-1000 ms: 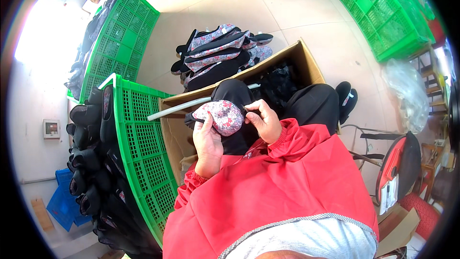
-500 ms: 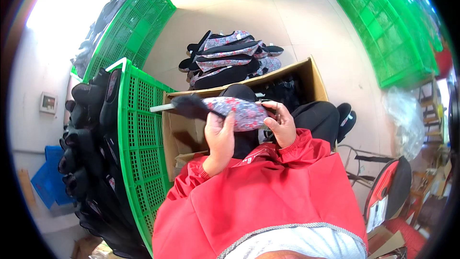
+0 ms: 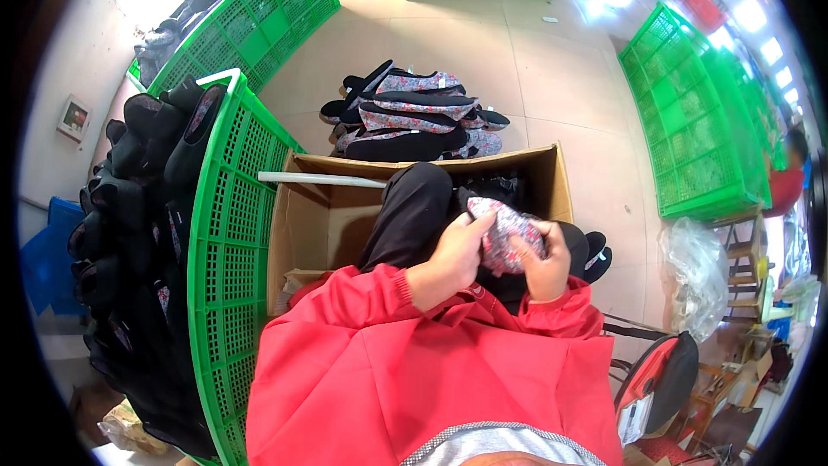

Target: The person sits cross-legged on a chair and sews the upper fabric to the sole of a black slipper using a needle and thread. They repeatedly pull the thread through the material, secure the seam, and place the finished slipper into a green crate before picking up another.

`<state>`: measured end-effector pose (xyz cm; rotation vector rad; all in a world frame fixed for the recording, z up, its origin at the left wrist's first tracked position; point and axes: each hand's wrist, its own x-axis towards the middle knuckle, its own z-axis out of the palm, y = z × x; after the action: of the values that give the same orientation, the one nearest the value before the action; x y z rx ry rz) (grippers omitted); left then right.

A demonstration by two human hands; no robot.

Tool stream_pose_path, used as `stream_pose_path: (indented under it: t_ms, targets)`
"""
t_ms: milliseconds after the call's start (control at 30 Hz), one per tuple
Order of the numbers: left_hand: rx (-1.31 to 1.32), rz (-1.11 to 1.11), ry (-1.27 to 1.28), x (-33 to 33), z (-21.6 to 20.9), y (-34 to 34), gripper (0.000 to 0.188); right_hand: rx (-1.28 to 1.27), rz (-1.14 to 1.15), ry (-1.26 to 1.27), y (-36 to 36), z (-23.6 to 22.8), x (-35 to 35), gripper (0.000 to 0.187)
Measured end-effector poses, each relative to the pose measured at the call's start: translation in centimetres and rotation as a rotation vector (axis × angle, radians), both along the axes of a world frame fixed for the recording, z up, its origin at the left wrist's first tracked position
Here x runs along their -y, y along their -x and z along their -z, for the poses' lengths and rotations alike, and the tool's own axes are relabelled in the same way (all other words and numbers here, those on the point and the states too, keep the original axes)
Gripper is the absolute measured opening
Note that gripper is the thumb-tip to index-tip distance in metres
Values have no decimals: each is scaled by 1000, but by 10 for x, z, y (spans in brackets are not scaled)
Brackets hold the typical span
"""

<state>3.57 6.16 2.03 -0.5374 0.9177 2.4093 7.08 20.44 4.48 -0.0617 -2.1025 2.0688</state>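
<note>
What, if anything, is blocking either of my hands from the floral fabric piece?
Nothing visible. Your left hand and right hand both hold the floral fabric piece directly. The far wall of the cardboard box lies beyond the piece, not between it and your hands.

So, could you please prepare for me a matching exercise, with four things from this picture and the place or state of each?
1. Floral piece
2. Black-and-floral pile
3. Crumpled plastic
4. Pale rod

A. Transparent, at the right
B. Between left hand and right hand
C. Across the left edge of the cardboard box
D. On the floor, beyond the cardboard box

Pairs: 1-B; 2-D; 3-A; 4-C
</note>
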Motion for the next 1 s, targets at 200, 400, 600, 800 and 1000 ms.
stream_pose_path:
  t_ms: [200, 400, 600, 800, 1000]
  targets:
    - [189, 122, 155, 79, -28, -26, 28, -44, -205, -122, -31, 18, 47, 29]
    - [124, 6, 389, 105, -26, -21, 18, 11, -368, -338, -9, 12, 71, 24]
    - [-438, -72, 1093, 116, -1, -12, 15, 16, -402, -545, 19, 8, 86, 23]
    - [-723, -63, 1428, 110, -22, -33, 14, 20, -448, -478, 34, 27, 97, 28]
    - [-458, -197, 1132, 118, 2, -39, 20, 215, -427, -103, 59, 48, 113, 20]
